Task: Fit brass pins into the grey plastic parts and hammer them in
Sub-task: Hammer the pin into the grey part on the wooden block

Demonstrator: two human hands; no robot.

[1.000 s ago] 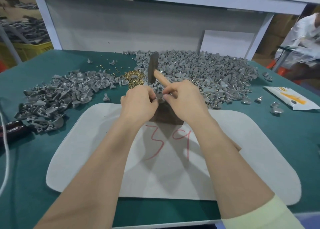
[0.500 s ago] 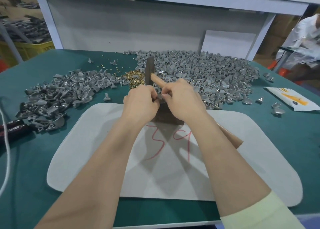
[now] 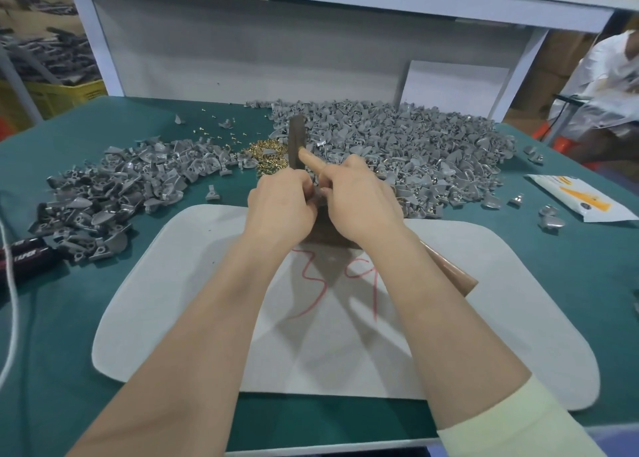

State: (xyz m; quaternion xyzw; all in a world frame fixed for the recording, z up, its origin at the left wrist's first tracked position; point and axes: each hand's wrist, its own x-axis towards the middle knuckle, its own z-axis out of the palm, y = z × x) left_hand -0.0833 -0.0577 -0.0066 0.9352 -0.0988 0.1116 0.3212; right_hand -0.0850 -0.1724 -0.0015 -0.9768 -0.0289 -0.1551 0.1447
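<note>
Red handwritten digits, seemingly "39", stand on the white mat (image 3: 207, 283) at centre frame. White lettering, perhaps "TAPER", marks the black handle (image 3: 31, 252) at the left edge.

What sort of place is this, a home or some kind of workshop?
Probably a small factory assembly bench: heaps of identical grey plastic parts, a pile of brass pins on the green table, and a hammer in the right hand.

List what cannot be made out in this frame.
All head view.
Whatever is being worked on: hidden behind the curled fingers of the left hand and right hand.
Hammer: mid-handle covered by the right forearm.
Black tool: cut off by the left edge, lettering blurred.
Packet: print too small.
</note>
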